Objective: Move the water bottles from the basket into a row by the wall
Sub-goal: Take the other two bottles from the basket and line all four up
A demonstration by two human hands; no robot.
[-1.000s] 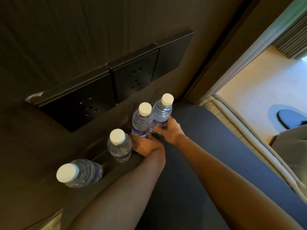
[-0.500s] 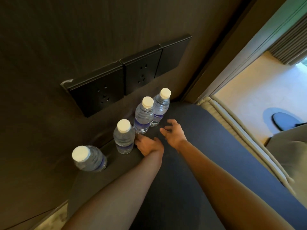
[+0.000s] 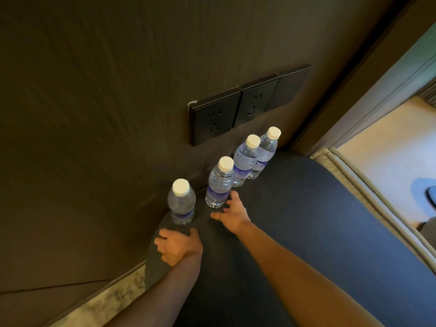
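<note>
Four bottles stand along the bench's wall edge; both hands' fingers released, left hand, right hand; basket unseen.

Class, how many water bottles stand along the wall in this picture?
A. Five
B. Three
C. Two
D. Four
D: four capped bottles, nearest, second, third and farthest, stand upright by the wall.

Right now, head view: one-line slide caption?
Four water bottles stand in a row along the wall; left hand and right hand open, empty.
</note>
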